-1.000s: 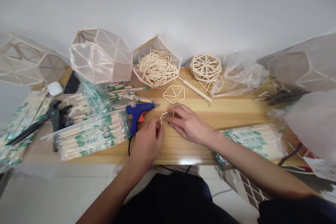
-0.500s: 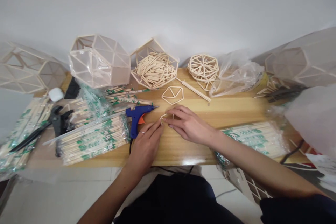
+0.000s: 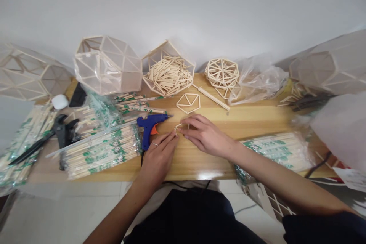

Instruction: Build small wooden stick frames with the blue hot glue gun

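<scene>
Low over the table, my left hand (image 3: 160,156) has its fingers pressed together, the tips at one end of a small piece of cut wooden stick (image 3: 178,125). From the other side my right hand (image 3: 207,137) pinches the same small stick work with thumb and fingers; part of it is hidden under the fingers. Just left of the fingertips lies a blue hot glue gun (image 3: 147,131) with an orange trigger, its nozzle pointing right. Beyond my hands a flat five-sided stick frame (image 3: 188,100) with inner braces rests on the wood.
Behind stand a holder full of cut sticks (image 3: 170,76), a round stick lattice (image 3: 222,72) and a panelled stick lantern (image 3: 108,65). Wrapped chopsticks (image 3: 105,152) and a black cutter (image 3: 61,131) lie left. Another chopstick pack (image 3: 274,150) lies beneath my right forearm.
Hardly anything differs. Both hands keep their places on the small stick piece, and the view has shifted very slightly.
</scene>
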Available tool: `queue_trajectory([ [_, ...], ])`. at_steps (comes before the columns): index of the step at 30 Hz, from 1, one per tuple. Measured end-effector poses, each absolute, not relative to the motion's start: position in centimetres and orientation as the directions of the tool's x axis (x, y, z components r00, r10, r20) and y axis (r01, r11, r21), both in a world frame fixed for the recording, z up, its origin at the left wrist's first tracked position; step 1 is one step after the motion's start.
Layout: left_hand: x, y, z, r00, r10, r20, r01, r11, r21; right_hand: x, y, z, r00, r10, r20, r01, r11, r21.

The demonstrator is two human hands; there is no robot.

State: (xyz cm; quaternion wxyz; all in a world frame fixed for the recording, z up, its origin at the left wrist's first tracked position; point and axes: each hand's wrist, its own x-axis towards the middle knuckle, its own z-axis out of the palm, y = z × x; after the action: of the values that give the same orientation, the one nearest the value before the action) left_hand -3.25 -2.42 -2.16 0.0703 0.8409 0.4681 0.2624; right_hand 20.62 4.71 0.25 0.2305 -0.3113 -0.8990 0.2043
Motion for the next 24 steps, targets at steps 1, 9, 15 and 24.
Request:
queue_trajectory([
  [1, -3.25, -2.41, -2.15, 0.425, 0.824, 0.374, 0.750, -0.552, 0.364, 20.62, 4.70, 0.23, -0.700, 0.653, 0.288, 0.468, 0.725, -0.506],
  [9, -3.26, -2.56, -2.19, 0.420, 0.836, 0.354, 0.761, -0.537, 0.364, 20.62, 4.71, 0.23, -0.701, 0.653, 0.286, 0.471, 0.725, -0.502],
  [15, -2.92, -2.68, -2.05, 0.402, 0.841, 0.362, 0.765, -0.526, 0.372, 20.55, 4.65, 0.41, -0.702, 0.650, 0.291, 0.481, 0.735, -0.478],
  [24, -2.73, -2.42, -2.41, 0.392, 0.805, 0.446, 0.769, -0.553, 0.322, 20.59, 4.64, 0.34, -0.702, 0.634, 0.324, 0.474, 0.756, -0.451],
])
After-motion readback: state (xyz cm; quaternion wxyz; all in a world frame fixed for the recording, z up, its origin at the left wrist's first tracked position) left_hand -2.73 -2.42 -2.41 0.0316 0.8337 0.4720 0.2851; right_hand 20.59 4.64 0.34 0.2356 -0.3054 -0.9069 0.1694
